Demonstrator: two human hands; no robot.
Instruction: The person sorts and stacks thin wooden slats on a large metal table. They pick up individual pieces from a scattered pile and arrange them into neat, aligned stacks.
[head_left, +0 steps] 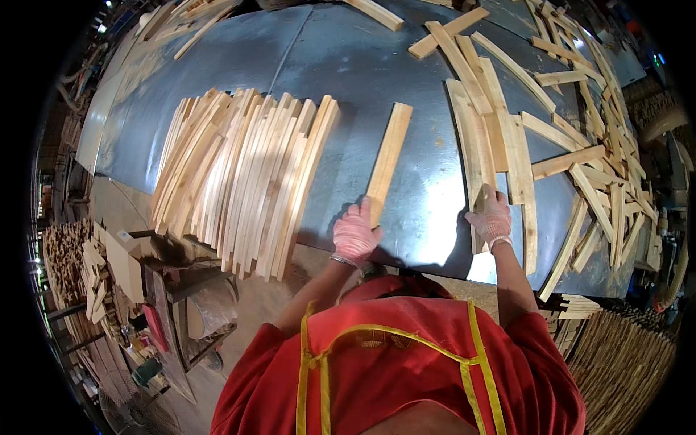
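Note:
My left hand (355, 232), in a pale pinkish work glove, is closed on the near end of a single wooden slat (390, 156). That slat lies on the metal tabletop (428, 174), tilted a little to the right at its far end. To the right, my right hand (491, 214), gloved the same way, is closed round the near part of another wooden slat (466, 138). Its thumb and some fingertips are partly hidden. More slats (516, 167) lie right beside that one, some overlapping. Left of my left hand stands a tight row of slats (254, 174) side by side.
Loose slats (580, 156) lie crisscrossed along the table's right side, and a few more slats (373, 13) lie at the far edge. Below the table's left end is a wooden stand (163, 312). Stacked wood (616, 370) sits at the lower right.

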